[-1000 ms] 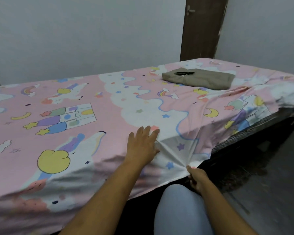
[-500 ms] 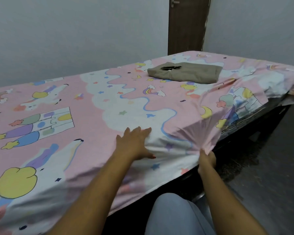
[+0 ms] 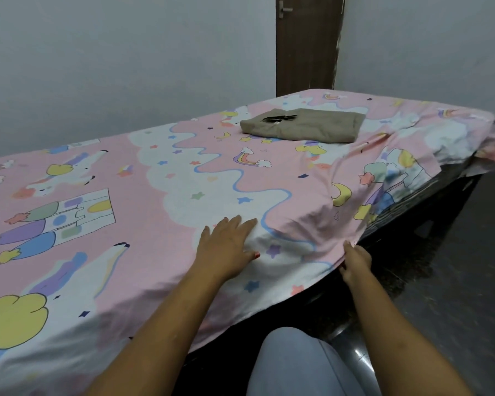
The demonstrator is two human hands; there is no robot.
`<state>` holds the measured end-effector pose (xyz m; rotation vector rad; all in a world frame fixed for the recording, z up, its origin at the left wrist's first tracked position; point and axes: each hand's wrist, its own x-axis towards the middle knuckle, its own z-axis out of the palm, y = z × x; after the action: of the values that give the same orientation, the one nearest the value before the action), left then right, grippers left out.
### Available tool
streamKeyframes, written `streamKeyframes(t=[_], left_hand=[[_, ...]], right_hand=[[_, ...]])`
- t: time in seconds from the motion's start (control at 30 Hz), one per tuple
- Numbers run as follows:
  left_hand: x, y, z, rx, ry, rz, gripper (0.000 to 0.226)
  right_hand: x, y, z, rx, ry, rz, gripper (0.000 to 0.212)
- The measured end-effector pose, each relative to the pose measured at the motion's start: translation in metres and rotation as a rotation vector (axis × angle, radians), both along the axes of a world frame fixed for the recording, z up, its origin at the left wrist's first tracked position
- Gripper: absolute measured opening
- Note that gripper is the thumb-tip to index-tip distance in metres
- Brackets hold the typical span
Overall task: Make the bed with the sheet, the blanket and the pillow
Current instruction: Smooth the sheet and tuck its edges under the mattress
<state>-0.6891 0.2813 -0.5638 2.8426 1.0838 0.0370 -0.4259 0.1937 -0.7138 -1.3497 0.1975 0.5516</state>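
A pink sheet [image 3: 160,167] printed with clouds, rainbows and castles covers the bed. My left hand [image 3: 226,247] presses flat on the sheet near the bed's near edge, fingers straight. My right hand [image 3: 355,262] pinches the sheet's hanging hem at the bed's side, and folds fan out from that grip. A folded olive-brown blanket [image 3: 306,125] lies on the sheet toward the far end, with a small dark object on top. No pillow is in view.
A dark bed frame [image 3: 429,212] shows under the sheet's right side. A brown door [image 3: 306,44] stands behind the bed between grey walls. Dark floor [image 3: 469,267] lies to the right. My knee in light trousers [image 3: 297,364] is close to the bed.
My right hand has moved right along the hem and up, pulling the sheet taut. My left hand stays pressed flat on the sheet. The view has shifted right toward the blanket.
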Motion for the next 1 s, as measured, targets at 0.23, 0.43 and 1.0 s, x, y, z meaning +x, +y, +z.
streamKeyframes(t=[0.23, 0.43, 1.0], left_hand=[[0.006, -0.002, -0.005, 0.031, 0.029, 0.019, 0.064], [0.015, -0.005, -0.015, 0.124, 0.085, 0.028, 0.061], [0.063, 0.001, -0.01, 0.135, 0.046, 0.058, 0.04]], right_hand=[[0.01, -0.005, -0.017, -0.342, -0.117, -0.028, 0.03], [0.022, 0.004, 0.01, 0.009, 0.1, -0.001, 0.042], [0.066, -0.021, -0.022, -0.209, 0.046, -0.13, 0.04]])
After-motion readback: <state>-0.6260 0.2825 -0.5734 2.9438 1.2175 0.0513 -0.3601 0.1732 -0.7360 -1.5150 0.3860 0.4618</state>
